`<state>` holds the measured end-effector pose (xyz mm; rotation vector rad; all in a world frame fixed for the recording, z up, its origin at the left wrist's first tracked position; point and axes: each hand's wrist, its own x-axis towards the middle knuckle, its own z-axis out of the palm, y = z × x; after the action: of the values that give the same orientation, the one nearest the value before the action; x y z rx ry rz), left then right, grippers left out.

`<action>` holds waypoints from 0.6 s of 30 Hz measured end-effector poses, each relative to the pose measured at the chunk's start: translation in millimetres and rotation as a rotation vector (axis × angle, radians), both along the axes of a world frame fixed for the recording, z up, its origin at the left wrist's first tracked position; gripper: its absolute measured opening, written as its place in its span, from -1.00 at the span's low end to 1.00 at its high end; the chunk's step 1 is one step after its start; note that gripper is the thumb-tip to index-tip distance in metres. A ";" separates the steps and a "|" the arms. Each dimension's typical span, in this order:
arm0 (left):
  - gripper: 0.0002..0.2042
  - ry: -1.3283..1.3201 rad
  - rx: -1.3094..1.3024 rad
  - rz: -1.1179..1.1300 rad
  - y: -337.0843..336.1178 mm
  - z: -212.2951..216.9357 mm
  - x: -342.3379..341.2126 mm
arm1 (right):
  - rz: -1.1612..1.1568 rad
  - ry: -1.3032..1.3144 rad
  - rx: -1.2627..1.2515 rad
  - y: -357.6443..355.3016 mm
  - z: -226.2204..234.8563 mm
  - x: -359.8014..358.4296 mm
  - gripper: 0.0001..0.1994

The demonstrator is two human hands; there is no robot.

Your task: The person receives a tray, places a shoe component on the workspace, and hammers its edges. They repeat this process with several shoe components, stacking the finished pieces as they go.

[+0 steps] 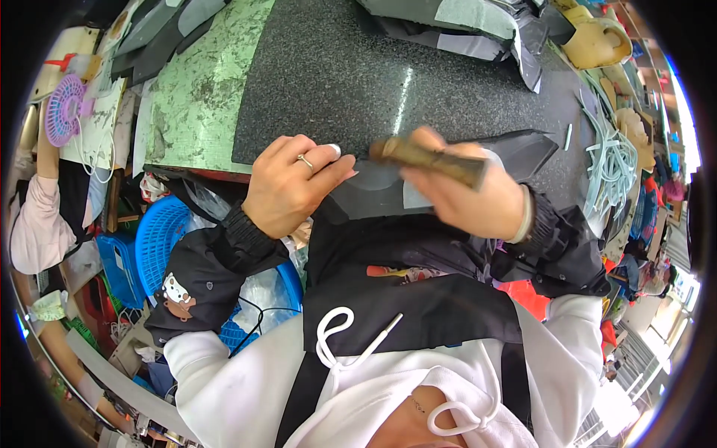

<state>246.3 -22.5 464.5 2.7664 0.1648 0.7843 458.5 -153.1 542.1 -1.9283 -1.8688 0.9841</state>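
Your right hand (485,196) grips a blurred brown tool (452,166) over a black piece (366,201) at the near edge of the table (321,89); your left hand (291,179) curls beside the tool, whether pinching the piece I cannot tell.

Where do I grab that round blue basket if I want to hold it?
Probably by the far-left rim of the blue basket, coming from above: that curved edge shows bare there, while the black sleeve crosses it nearer the person and clear plastic lies inside.
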 end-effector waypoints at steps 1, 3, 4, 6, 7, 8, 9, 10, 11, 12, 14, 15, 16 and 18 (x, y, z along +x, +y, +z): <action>-0.79 0.006 0.004 0.001 0.4 0.7 -0.7 | 0.006 0.013 -0.113 1.5 0.4 -2.8 -0.77; -0.78 0.029 0.051 -0.023 0.5 0.8 -2.1 | 0.073 0.000 0.033 2.7 -3.5 0.0 -0.77; -0.77 0.043 0.074 -0.036 0.6 1.3 -2.1 | 0.138 -0.018 0.175 3.8 -6.9 3.5 -0.76; -0.77 0.068 0.061 -0.033 2.9 2.6 -0.7 | 0.196 -0.023 0.319 5.3 -13.7 7.0 -0.76; -0.76 0.082 0.046 -0.031 3.4 4.8 0.9 | 0.295 -0.176 0.384 6.0 -17.2 7.8 -0.77; -0.75 0.094 0.030 -0.030 2.0 7.8 2.7 | 0.391 -0.332 0.446 6.5 -20.3 9.2 -0.77; -0.75 0.103 0.030 -0.037 -1.8 10.9 5.1 | 0.485 -0.493 0.506 6.0 -22.0 11.5 -0.78; -0.73 0.099 0.008 -0.003 -7.7 16.3 10.8 | 0.474 -0.490 0.505 2.9 -22.5 16.9 -0.78; -0.70 0.089 -0.005 0.044 -15.0 24.0 19.0 | 0.198 -0.158 0.447 0.3 -22.5 26.5 -0.78; -0.68 0.075 -0.017 0.087 -23.5 31.3 29.3 | -0.077 0.168 0.378 -3.9 -20.6 36.1 -0.79; -0.67 0.045 0.046 -0.017 -53.7 47.6 60.9 | -0.317 0.424 0.231 -16.2 -3.7 53.4 -0.81; -0.67 0.023 0.066 -0.019 -51.9 47.3 67.0 | -0.562 0.684 0.061 -23.5 5.9 63.0 -0.82; -0.66 0.093 -0.043 -0.065 -49.3 44.3 74.4 | -0.560 0.665 0.091 -30.9 16.5 73.0 -0.82; -0.63 0.238 -0.254 -0.171 -38.0 42.3 91.7 | -0.786 0.525 0.233 -48.2 36.2 93.1 -0.84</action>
<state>338.0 -60.5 506.8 2.5803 0.0653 0.3628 551.6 -201.3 578.3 -1.7795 -0.7833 0.8359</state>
